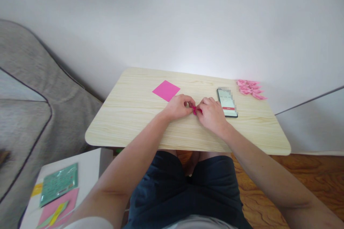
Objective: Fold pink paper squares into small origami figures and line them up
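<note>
Between the fingertips of both hands is a small piece of folded magenta paper, held just over the middle of the table. My left hand pinches its left side, and my right hand grips its right side. The fingers cover much of the paper, so its exact shape cannot be made out. A flat magenta paper square lies just behind my left hand. Close by my right hand rests a phone with its screen lit.
Several folded pink paper pieces sit at the back right corner of the wooden table. A white wall stands behind it. At lower left, a white surface bears a green packet, pink paper and a yellow strip.
</note>
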